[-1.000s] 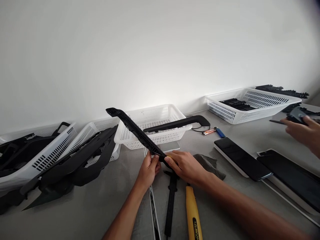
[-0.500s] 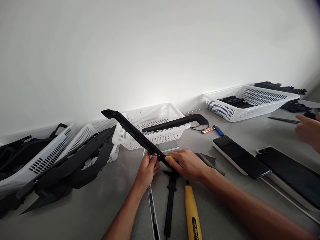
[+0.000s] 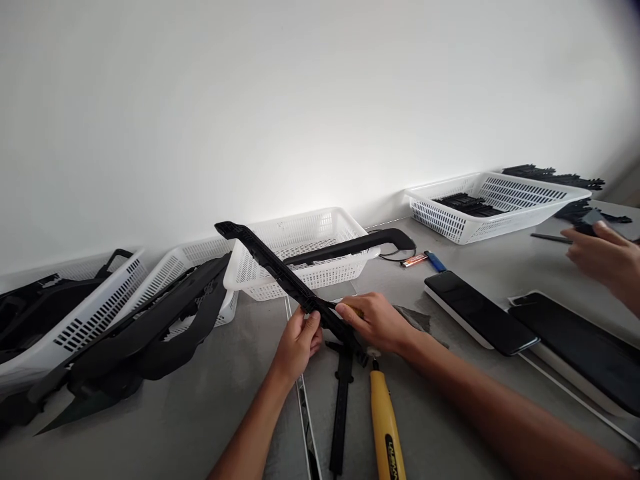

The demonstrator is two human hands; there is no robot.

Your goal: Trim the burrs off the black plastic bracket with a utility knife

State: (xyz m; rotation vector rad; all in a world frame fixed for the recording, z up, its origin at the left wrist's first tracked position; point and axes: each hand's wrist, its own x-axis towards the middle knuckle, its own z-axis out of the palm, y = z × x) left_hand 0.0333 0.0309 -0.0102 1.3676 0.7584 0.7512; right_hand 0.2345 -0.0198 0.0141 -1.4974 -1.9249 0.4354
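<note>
My left hand (image 3: 299,343) pinches a long black plastic trim strip (image 3: 280,273) between thumb and fingers, near its lower part. The strip slants from upper left to lower right, its ribbed side towards me. Over its lower end, my right hand (image 3: 375,320) is closed around a small yellow-handled tool (image 3: 358,311), mostly hidden by the fingers; its tip cannot be made out. Below the strip lie a black caliper (image 3: 341,400) and a yellow rotary tool (image 3: 385,427). A grey cloth (image 3: 414,318) is partly behind my right wrist.
Behind the strip stands a white basket (image 3: 327,272) with another black trim piece (image 3: 350,247) across its rim. Baskets with black parts (image 3: 165,320) are at left, a further basket (image 3: 467,230) at back right. Phone-like slabs (image 3: 480,313) and another person's hand (image 3: 607,257) are at right.
The strip has shifted a little to the right and its lower end now shows beyond my hands. My right hand has lifted slightly; the other person's hand has moved leftward.
</note>
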